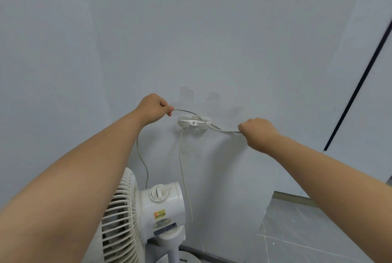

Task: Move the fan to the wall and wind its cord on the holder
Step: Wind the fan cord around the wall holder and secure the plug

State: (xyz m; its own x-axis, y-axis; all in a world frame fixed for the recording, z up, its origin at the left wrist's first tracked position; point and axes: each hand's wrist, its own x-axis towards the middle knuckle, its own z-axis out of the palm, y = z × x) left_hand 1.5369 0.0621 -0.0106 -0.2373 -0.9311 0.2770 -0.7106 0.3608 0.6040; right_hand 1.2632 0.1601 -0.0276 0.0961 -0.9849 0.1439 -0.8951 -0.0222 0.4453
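A white standing fan stands close to the pale wall, its grille at the lower left and a round dial on top of its motor housing. On the wall above it is a white cord holder. The fan's pale cord crosses the holder and two strands hang down toward the fan. My left hand pinches the cord just left of the holder. Just right of the holder and a little lower, my right hand grips the same cord. The stretch between my hands lies taut over the holder.
The pale wall fills most of the view. A dark vertical strip runs down at the right. Grey floor shows at the lower right, behind my right forearm, with a skirting along the wall's foot.
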